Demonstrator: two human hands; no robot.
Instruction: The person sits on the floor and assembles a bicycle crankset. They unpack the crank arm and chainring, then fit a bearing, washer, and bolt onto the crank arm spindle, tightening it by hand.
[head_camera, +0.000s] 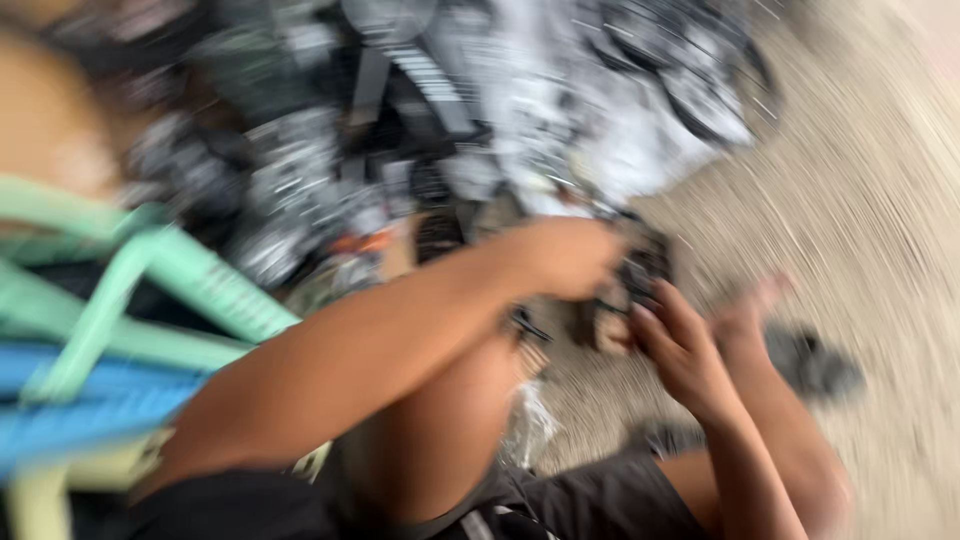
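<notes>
Black part (640, 268), small and blurred, sits just right of centre frame, gripped between both hands: left hand (565, 255) closes fingers over its top, right hand (680, 345) cups it from below. Behind, upper frame, lies a scrap heap (420, 130); green chair (150, 280) at left. Handling looks mid-way; steadier grip seems needed.

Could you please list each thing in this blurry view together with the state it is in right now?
left hand: closed on the small dark part
right hand: fingers curled against the small dark part
small dark part: held between both hands, detail blurred
pile of dark and grey parts: heaped on the ground
green and blue plastic chairs: stacked
</notes>
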